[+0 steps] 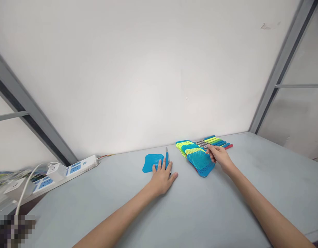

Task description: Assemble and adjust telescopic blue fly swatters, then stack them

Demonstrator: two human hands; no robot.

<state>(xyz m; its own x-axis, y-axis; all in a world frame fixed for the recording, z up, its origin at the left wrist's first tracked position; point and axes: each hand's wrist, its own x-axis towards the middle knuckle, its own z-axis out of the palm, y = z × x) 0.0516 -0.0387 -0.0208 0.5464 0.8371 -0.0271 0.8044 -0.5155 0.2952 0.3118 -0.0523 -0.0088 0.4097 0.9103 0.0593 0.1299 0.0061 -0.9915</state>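
Note:
My left hand lies on the table with its fingers spread. Its fingertips touch a blue mesh fly-swatter head. Beside the head, a slim metal-tipped rod with a blue grip runs partly under these fingers. Over at the right, my right hand is closed in a pinch by the upper corner of a blue fly swatter, at its neck; the fingers hide the exact hold. This swatter lies on an overlapping pile of blue and yellow-green swatters. Their metal rods and coloured grips point away to the right.
A white power strip with a plugged-in white adapter and cables sits along the left edge. The grey table meets a white wall behind. Grey metal frames stand at both sides.

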